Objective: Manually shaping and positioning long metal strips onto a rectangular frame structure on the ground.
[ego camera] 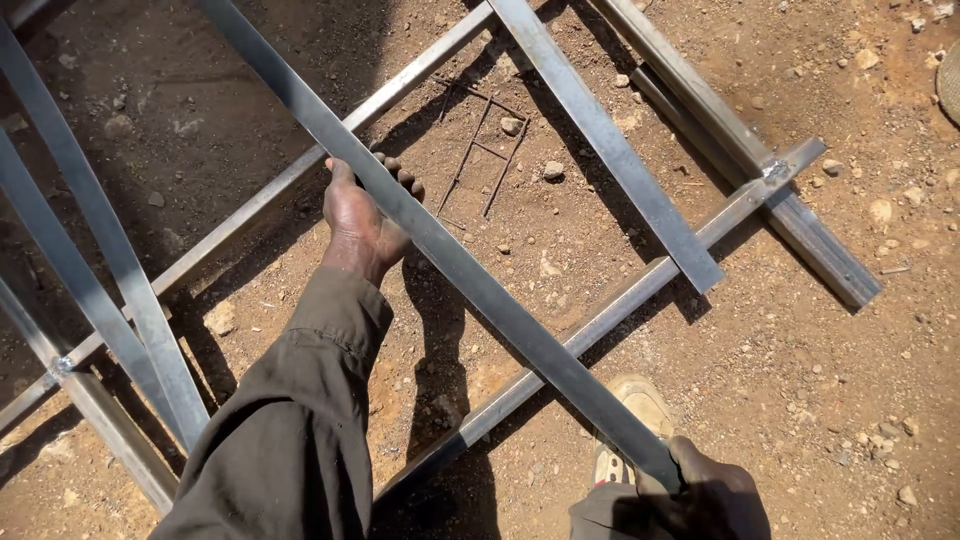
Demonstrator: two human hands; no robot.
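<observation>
- Two bare hands hold one long grey steel bar (450,250), a flat-faced length of square tube that runs on a slant from the top left of the view down to the bottom right.
- The left hand (362,215) grips the bar about midway, fingers curled over its upper edge and thumb beneath; a dark olive sleeve (290,420) covers the arm.
- The right hand (710,495) is wrapped closed around the bar's lower end, in shadow at the bottom edge of the view.
- Just left of that hand, under the bar, a worn tan shoe (640,410) stands on the soil.
- The bar lies above a welded steel frame (600,320) resting on the ground; one frame rail crosses beneath it between the two hands.
- A shorter loose bar (610,140) leans over the frame to the bar's right, and two more tubes (90,270) lie to its left.
- Between bar and frame rails is open reddish dirt (800,380) scattered with small stones.
- A small bent wire grid (485,155) lies on the soil just right of the left hand.
- The bar's surface is smooth, dull silver, with no markings visible.
</observation>
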